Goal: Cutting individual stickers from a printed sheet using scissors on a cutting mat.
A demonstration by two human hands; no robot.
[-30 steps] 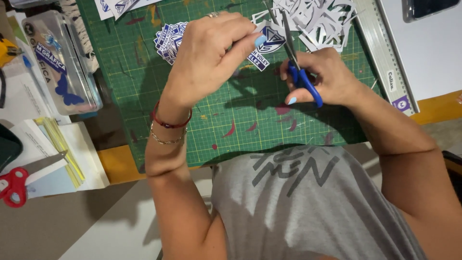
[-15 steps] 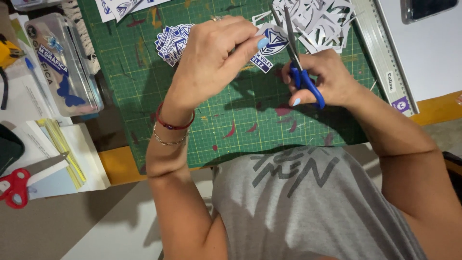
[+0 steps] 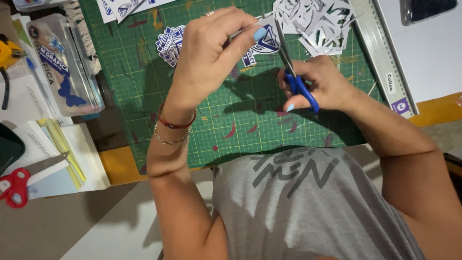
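Your left hand (image 3: pixel 211 53) is pinched shut on a blue-and-white printed sticker (image 3: pixel 265 42), held up just beside your right hand (image 3: pixel 320 82), whose fingers are closed through the blue scissors (image 3: pixel 293 72), blades at the sticker's edge. Beyond your left hand lies a stack of cut stickers (image 3: pixel 169 44) on the green cutting mat (image 3: pixel 231 120). Further left sits a closed clear plastic case (image 3: pixel 62 67); what it holds is hard to make out.

Scissors (image 3: pixel 293 72) — metal blades, glossy blue plastic handles; paper sticker (image 3: pixel 267 41) (glossy print); matt cutting mat (image 3: pixel 226 125).
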